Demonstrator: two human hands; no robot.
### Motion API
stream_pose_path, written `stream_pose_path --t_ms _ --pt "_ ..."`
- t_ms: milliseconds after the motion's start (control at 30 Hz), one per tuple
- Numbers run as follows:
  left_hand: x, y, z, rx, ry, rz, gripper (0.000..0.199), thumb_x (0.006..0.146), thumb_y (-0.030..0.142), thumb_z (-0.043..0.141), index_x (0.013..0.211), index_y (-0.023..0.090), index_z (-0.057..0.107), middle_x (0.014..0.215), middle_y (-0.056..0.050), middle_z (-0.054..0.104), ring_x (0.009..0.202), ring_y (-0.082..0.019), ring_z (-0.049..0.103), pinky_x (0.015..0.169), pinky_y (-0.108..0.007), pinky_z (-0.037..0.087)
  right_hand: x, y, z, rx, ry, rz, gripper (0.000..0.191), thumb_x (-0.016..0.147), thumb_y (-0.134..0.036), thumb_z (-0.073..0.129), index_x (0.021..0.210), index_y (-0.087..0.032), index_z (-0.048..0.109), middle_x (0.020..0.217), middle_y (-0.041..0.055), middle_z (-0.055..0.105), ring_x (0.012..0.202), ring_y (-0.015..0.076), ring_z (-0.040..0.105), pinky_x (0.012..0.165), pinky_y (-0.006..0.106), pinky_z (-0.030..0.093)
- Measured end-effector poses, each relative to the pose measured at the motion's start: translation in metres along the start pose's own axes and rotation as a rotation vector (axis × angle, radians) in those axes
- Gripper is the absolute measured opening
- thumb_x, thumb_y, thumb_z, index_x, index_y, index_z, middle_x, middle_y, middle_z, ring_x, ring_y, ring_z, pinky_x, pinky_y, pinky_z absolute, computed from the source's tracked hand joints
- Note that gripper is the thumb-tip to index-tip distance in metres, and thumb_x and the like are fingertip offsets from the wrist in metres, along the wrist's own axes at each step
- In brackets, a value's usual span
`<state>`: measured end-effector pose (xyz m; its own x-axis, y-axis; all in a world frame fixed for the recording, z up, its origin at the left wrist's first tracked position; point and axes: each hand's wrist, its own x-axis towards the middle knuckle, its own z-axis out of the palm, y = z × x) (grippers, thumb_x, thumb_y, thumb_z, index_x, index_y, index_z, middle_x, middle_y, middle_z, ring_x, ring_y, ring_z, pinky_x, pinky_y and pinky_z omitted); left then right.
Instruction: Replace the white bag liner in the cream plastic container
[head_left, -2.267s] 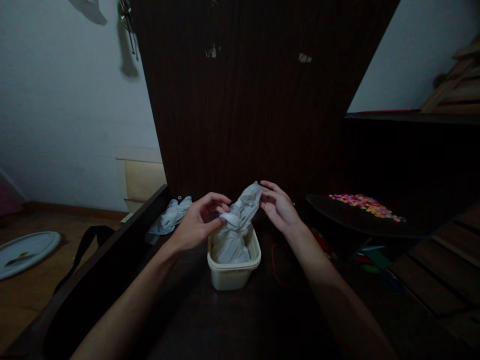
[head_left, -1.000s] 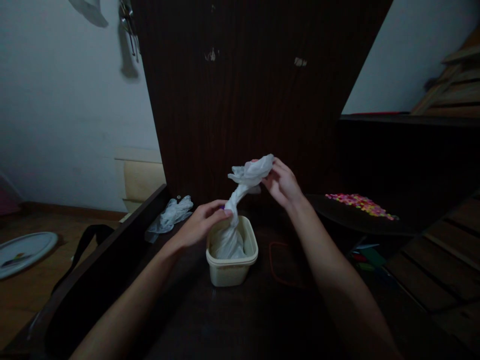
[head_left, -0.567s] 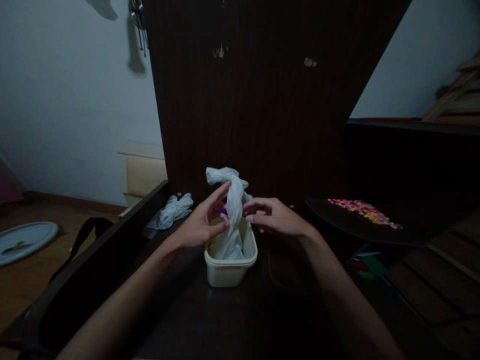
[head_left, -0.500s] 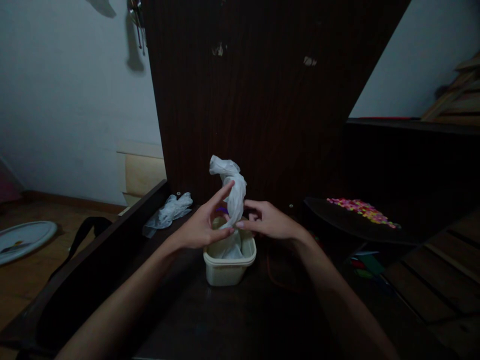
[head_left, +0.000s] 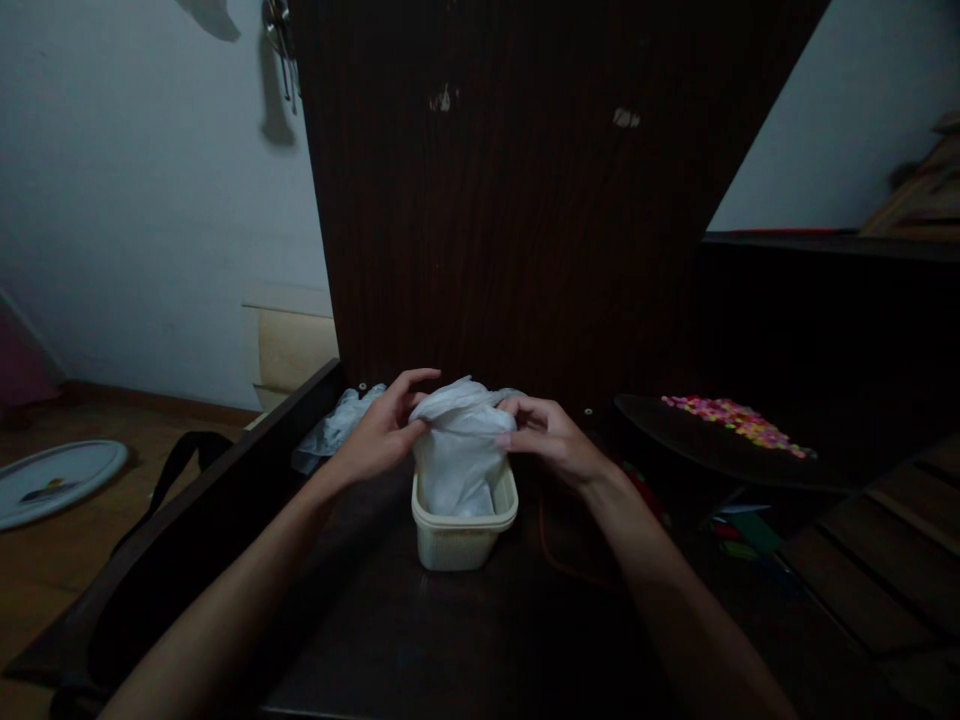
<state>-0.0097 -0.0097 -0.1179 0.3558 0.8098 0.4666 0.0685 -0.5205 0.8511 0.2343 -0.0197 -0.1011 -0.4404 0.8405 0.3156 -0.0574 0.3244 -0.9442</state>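
Observation:
A white plastic bag [head_left: 461, 465] stands partly inside a cream plastic tub [head_left: 463, 545], its top spread wide above the tub's rim. At the bag's left edge, my left hand [head_left: 386, 425] pinches the plastic between thumb and fingers, the index finger raised. My right hand [head_left: 546, 435] grips the opposite edge, thumb in front and fingers behind. What lies in the bottom of the bag and tub is hidden by the plastic.
Another crumpled clear bag [head_left: 337, 428] lies behind my left hand by the raised side board [head_left: 255, 440]. On the right, small pink and yellow pieces [head_left: 739, 420] cover part of a dark shelf [head_left: 675, 440]. A dark panel [head_left: 510, 220] rises behind the tub.
The bag was twisted into a narrow upright strand; now it is spread out and lower. My hands have moved apart, each to one side of it.

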Motion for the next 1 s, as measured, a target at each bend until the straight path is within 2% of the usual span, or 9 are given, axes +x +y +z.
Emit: stream_pose_path --t_ms 100,200,400,533,633,700,767,867,1000 --pt "0.004 0.008 0.01 -0.049 -0.03 -0.003 0.071 0.076 0.024 0.076 0.138 0.018 0.043 0.109 -0.009 0.071 0.096 -0.023 0.07 0.08 -0.032 0.056 0.005 0.0 0.008 0.119 0.042 0.051 0.034 0.072 -0.046 0.083 0.073 -0.019 0.062 0.071 -0.003 0.057 0.065 0.0117 0.052 0.063 0.024 0.041" --pt "0.012 0.016 0.02 -0.05 0.052 0.057 0.077 0.071 0.028 0.084 0.136 0.019 0.045 0.11 -0.009 0.071 0.098 -0.023 0.07 0.085 -0.033 0.056 0.011 0.001 0.017 0.093 0.112 0.034 0.031 0.073 -0.046 0.082 0.075 -0.019 0.065 0.071 -0.003 0.058 0.064 0.0115 0.051 0.062 0.024 0.042" --pt "0.02 0.014 0.01 0.105 0.305 0.126 0.029 0.085 0.034 0.069 0.109 0.018 0.068 0.105 -0.007 0.074 0.1 -0.023 0.068 0.087 -0.032 0.051 0.006 -0.003 0.009 0.324 0.286 -0.084 0.036 0.056 -0.017 0.086 0.074 -0.022 0.056 0.08 -0.004 0.063 0.072 0.0121 0.059 0.068 0.024 0.049" --pt "0.02 0.002 -0.002 -0.031 0.436 0.025 0.025 0.084 0.038 0.064 0.096 0.018 0.073 0.098 -0.005 0.074 0.095 -0.023 0.066 0.083 -0.032 0.05 0.001 -0.007 -0.004 0.447 0.334 -0.046 0.042 0.056 -0.018 0.077 0.093 -0.026 0.058 0.08 -0.005 0.065 0.07 0.0144 0.061 0.062 0.025 0.05" --pt "0.021 0.005 -0.003 -0.109 0.36 -0.023 0.037 0.073 0.033 0.074 0.106 0.018 0.072 0.1 -0.004 0.073 0.093 -0.022 0.065 0.079 -0.03 0.05 0.007 -0.009 -0.001 0.386 0.379 0.022 0.045 0.061 -0.026 0.079 0.102 -0.026 0.061 0.087 -0.0022 0.069 0.072 0.0167 0.064 0.061 0.027 0.051" --pt "0.024 0.015 0.0 -0.062 0.248 -0.009 0.054 0.067 0.032 0.082 0.117 0.02 0.068 0.105 -0.003 0.072 0.095 -0.023 0.065 0.08 -0.029 0.05 0.014 -0.011 0.007 0.324 0.361 0.055 0.05 0.063 -0.03 0.083 0.108 -0.026 0.061 0.09 -0.0006 0.072 0.073 0.0177 0.066 0.063 0.028 0.054" --pt "0.028 0.027 0.005 0.013 0.184 0.017 0.056 0.067 0.035 0.085 0.118 0.02 0.068 0.106 -0.004 0.072 0.096 -0.023 0.066 0.081 -0.03 0.05 0.022 -0.014 0.015 0.279 0.315 0.055 0.057 0.063 -0.031 0.086 0.113 -0.026 0.058 0.088 0.0 0.073 0.074 0.0186 0.068 0.066 0.03 0.056" --pt "0.035 0.036 0.007 0.058 0.239 0.043 0.031 0.072 0.036 0.08 0.096 0.017 0.074 0.091 -0.003 0.071 0.084 -0.02 0.064 0.074 -0.028 0.048 0.027 -0.018 0.016 0.26 0.329 -0.028 0.061 0.06 -0.028 0.087 0.113 -0.027 0.057 0.085 -0.0012 0.073 0.074 0.0186 0.068 0.069 0.032 0.057" --pt "0.041 0.029 -0.003 -0.141 0.426 0.058 0.018 0.076 0.035 0.071 0.081 0.018 0.068 0.075 0.001 0.064 0.07 -0.015 0.057 0.065 -0.026 0.043 0.023 -0.019 -0.008 0.344 0.442 -0.189 0.053 0.057 -0.017 0.083 0.1 -0.029 0.054 0.09 -0.0052 0.069 0.085 0.0177 0.068 0.078 0.032 0.057"
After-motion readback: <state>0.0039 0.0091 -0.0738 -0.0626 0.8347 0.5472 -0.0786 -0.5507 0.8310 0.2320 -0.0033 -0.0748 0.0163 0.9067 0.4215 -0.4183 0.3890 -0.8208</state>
